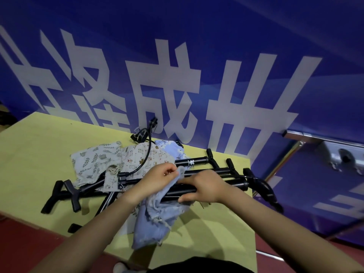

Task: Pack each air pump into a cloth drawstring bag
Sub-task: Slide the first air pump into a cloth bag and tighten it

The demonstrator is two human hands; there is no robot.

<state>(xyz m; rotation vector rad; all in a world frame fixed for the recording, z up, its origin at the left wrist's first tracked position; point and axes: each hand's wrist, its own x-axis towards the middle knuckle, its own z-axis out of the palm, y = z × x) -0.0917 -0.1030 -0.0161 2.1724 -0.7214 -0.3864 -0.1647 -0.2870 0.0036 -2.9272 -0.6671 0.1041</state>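
While the left hand (161, 177) pinches the rim of a pale blue cloth drawstring bag (155, 217), the right hand (204, 186) grips a long black air pump (177, 191) whose end sits inside the bag's mouth. More black pumps (199, 161) and printed cloth bags (94, 160) lie on the yellow table (39, 146). Behind it hangs a blue banner with big white letters (177, 75).

**Even indoor light, strong wide-angle warp**

The scene is moderately bright and flat, lit from above. Soft shadows fall on the yellow tabletop (39, 146) toward the viewer, under the forearms and the black pump handles (59, 194). The blue banner (216, 46) darkens toward the upper corners. Its white lettering bends and leans with lens distortion. Detail is slightly soft throughout, with smearing at the bottom edge
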